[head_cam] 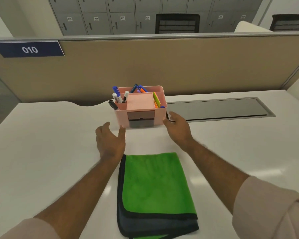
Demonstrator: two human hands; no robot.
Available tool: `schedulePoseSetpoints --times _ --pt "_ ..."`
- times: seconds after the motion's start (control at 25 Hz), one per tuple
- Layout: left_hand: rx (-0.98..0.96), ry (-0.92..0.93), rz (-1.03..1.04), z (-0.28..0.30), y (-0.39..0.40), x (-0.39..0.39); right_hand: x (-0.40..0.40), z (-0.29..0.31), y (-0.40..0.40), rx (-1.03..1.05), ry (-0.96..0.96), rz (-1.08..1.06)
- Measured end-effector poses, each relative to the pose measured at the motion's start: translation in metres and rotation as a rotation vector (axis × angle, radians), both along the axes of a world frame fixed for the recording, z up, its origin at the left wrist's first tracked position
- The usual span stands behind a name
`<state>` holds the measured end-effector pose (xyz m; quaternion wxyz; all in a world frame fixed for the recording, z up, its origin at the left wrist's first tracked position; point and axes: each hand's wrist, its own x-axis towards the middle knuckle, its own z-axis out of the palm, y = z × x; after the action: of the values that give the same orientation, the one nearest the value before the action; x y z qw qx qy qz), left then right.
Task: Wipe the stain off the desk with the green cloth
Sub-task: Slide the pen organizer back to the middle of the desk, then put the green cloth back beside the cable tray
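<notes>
A folded green cloth with a dark grey underside and black edging lies flat on the white desk, close to the near edge. Beyond it stands a pink desk organizer holding markers and sticky notes. My left hand is open just left of the organizer's lower corner, thumb near its base. My right hand is open at the organizer's right side, fingertips touching or nearly touching its wall. Neither hand touches the cloth. No stain shows on the desk surface.
A grey cable-tray lid is set into the desk to the right of the organizer. A tan partition with a blue "010" sign closes the far side. Lockers and two black chairs stand beyond it.
</notes>
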<state>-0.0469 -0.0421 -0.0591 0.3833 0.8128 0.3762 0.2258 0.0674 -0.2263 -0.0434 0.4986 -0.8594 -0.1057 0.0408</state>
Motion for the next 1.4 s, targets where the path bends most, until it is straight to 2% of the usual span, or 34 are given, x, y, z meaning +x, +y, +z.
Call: schedulePoseSetpoints --times 0.12,0.28,0.44,0.52,1.04,1.2,1.4 --pt "0.11 0.084 -0.105 -0.006 -0.013 -0.042 -0.042 -0.012 -0.014 -0.177 -0.133 -0.005" --pt "0.099 0.283 -0.186 -0.003 -0.041 -0.091 -0.106 -0.02 -0.04 -0.389 -0.111 0.001" --pt "0.11 0.377 -0.215 0.003 -0.062 -0.132 -0.166 -0.024 -0.062 -0.655 -0.034 0.002" --pt "0.094 0.394 -0.241 0.001 -0.07 -0.142 -0.182 -0.027 -0.067 -0.704 0.029 0.029" --pt "0.132 0.535 -0.414 0.011 -0.1 -0.143 -0.19 -0.013 -0.095 -0.621 0.116 0.169" --pt "0.046 0.461 -0.406 0.021 -0.1 -0.13 -0.178 -0.002 -0.106 -0.491 0.052 0.141" --pt "0.055 0.339 -0.414 0.046 -0.12 -0.091 -0.142 0.022 -0.137 -0.4 -0.051 0.03"
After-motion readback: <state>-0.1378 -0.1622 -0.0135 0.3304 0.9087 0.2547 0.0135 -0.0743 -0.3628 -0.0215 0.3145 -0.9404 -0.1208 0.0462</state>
